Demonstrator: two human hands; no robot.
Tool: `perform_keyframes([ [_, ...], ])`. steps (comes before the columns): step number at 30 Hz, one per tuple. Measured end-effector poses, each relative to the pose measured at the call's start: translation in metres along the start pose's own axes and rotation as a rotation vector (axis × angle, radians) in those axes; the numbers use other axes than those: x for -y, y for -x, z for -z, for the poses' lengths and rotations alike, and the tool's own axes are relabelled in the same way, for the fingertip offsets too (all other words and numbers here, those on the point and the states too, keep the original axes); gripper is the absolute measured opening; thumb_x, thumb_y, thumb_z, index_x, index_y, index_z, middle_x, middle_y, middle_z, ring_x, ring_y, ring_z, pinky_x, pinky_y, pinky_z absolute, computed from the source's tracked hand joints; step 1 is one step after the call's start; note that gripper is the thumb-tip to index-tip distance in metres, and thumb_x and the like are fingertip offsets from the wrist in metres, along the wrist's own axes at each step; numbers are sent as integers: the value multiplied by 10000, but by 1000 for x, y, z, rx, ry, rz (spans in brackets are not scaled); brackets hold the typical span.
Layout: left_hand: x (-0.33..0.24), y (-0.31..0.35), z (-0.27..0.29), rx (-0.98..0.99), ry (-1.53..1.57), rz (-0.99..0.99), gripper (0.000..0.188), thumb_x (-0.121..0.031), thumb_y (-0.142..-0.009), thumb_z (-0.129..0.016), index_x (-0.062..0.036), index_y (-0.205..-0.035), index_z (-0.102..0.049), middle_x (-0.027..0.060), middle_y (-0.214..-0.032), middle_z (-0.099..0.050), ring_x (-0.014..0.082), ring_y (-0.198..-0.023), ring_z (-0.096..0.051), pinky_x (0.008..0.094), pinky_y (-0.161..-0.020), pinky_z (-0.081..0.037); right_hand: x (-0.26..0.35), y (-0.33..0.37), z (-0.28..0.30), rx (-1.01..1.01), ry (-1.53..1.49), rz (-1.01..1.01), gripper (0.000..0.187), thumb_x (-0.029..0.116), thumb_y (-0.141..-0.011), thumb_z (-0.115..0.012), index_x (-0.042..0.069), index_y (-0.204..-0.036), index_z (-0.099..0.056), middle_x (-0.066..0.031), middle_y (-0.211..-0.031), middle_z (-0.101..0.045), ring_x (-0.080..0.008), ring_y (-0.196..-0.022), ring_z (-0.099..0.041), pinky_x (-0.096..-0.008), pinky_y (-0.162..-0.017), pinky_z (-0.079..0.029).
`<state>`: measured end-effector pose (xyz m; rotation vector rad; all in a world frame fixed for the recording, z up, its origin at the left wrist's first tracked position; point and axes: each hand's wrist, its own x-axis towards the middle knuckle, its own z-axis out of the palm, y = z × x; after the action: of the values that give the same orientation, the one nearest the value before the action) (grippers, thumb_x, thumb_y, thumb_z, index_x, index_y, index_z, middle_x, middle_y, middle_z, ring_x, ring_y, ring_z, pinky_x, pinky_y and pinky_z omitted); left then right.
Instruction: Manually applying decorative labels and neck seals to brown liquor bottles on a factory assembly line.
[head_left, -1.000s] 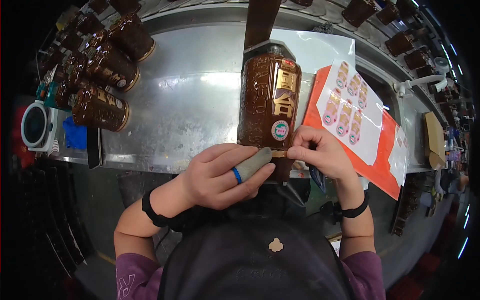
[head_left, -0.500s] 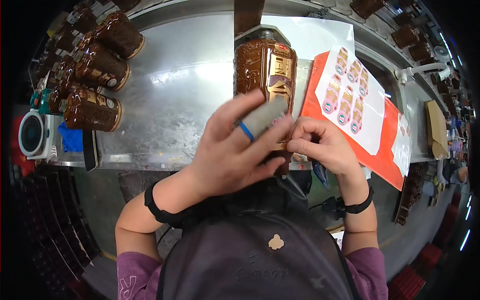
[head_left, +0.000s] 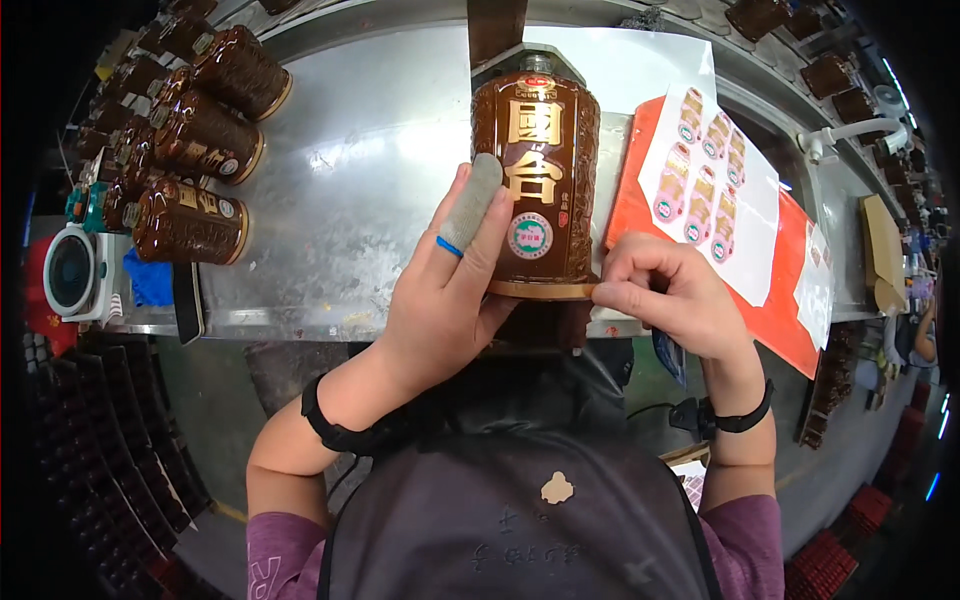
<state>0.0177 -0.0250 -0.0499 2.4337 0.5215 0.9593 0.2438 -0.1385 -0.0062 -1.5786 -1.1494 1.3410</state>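
Note:
A brown glossy bottle [head_left: 575, 235] with gold raised lettering and a round pink-and-green label lies on its back near the bench's front edge, neck pointing away from me. My left hand [head_left: 440, 265] wraps its left side, fingers along the glass. One finger of that hand wears a grey fabric cot with a blue band. Around the bottle's base runs a gold strip [head_left: 540, 290]. At the base's right corner, my right hand [head_left: 670, 295] pinches the strip's end between thumb and forefinger.
Right of the bottle, an orange-red sheet [head_left: 630, 185] carries a white sheet of pink-and-gold stickers [head_left: 672, 185]. Several brown bottles [head_left: 190, 222] lie at the left, near a small white fan-like device [head_left: 72, 270] and a blue cloth [head_left: 146, 277]. A bent white pipe [head_left: 860, 132] is at the right.
The bottle has rolled so its lettering and round label face up. My left hand has gone from over its front to its left side. My right hand has shifted slightly right, still pinching.

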Motion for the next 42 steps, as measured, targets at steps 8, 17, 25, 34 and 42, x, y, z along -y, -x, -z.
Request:
perform_keyframes([
  [8,8,11,-4,42,95,80,847,-30,-738,-771,1,-1489,-381,281,-1509,-378,469,-1354,-433,462,-1049,-456,6,-6,-2,23,72,-79,197,86,-877,-735,39,-751,-592,61,-729,-485,-22,-618,-365,-228,-562,-299],
  [17,-10,19,28,3,-1,-66,545,-120,-781,-780,7,-1284,-613,240,-1300,-597,408,-1194,-596,430,-929,-547,0,-11,-5,19,30,-30,208,198,-866,-772,53,-761,-666,81,-547,-415,-19,-505,-358,-232,-473,-280],
  [25,-11,7,29,18,-164,-433,218,-72,-819,-713,-20,-1029,-739,132,-1094,-689,306,-1008,-667,368,-767,-599,0,-11,-4,22,26,-40,216,205,-859,-778,56,-762,-655,82,-553,-372,-25,-513,-344,-234,-475,-281],
  [34,-8,-15,13,62,-111,-661,327,-81,-731,-772,-57,-1056,-742,93,-1020,-719,272,-1010,-654,373,-781,-592,-7,-11,-6,-12,32,63,224,216,-845,-797,52,-779,-659,56,-641,-383,-44,-567,-359,-242,-521,-315],
  [42,-10,-15,16,123,-145,-136,679,-119,-690,-829,0,-1317,-594,192,-1365,-565,435,-1328,-470,478,-1049,-452,4,4,-7,-87,164,168,183,170,-841,-786,44,-812,-657,40,-727,-462,-56,-581,-351,-236,-548,-333],
])
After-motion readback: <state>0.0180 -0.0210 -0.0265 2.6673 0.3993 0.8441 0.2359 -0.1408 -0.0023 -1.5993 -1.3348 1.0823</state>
